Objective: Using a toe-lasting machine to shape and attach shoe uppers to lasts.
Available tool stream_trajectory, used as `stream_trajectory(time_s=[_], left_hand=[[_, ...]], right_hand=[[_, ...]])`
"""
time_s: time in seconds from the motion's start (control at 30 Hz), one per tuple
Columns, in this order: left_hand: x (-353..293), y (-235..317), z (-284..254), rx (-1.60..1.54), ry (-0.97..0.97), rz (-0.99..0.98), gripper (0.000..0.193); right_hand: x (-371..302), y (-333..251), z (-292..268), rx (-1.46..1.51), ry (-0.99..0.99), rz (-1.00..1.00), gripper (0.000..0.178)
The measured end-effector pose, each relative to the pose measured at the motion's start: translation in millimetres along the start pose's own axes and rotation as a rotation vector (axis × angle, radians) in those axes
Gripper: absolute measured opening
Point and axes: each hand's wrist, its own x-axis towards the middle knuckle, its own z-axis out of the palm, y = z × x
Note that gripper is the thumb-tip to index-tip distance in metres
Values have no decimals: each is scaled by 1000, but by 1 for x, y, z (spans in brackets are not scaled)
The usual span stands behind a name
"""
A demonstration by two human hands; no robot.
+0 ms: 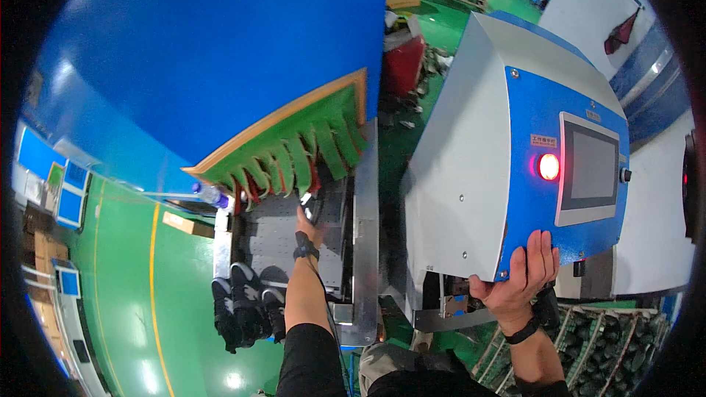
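Note:
My left hand (pixel 311 227) reaches forward over the dark perforated conveyor bed (pixel 283 239). Its fingers close around a dark shoe-like piece (pixel 315 210) with a white patch, just below the frayed green curtain strips (pixel 298 158) at the machine's opening. Part of that piece is hidden by the hand and strips. Several black and grey shoes (pixel 246 305) stand at the bed's near left edge, beside my left forearm. My right hand (pixel 521 279) lies with fingers stretched over the lower edge of a blue control panel (pixel 526 209), thumb apart, holding nothing.
The panel carries a glowing red light (pixel 548 167) and a dark screen (pixel 590 169). A large blue machine cover (pixel 243 44) rises ahead. A bottle with a purple cap (pixel 209 195) stands left of the opening. Racks of dark pieces (pixel 588 345) stand at lower right.

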Motion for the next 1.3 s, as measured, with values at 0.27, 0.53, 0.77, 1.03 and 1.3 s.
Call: stream_trajectory(time_s=[0.27, 0.53, 0.77, 1.03, 1.3], left_hand=[[-107, 215, -5, -507, -234, -491, 43], [-359, 307, -138, -795, -225, -264, 38], [-488, 352, -116, 20, -520, 479, 59], [-503, 445, -27, 514, -214, 425, 32], [-502, 421, 7, 539, -1037, 973, 18]], right_hand=[[-12, 19, -1, -40, -63, 51, 71], [-47, -30, -66, 750, -192, 268, 65], [-106, -48, -79, 1801, -489, 1038, 83], [-150, 39, -126, 1333, -884, 544, 108], [-222, 90, -179, 1159, -1236, 638, 106]])
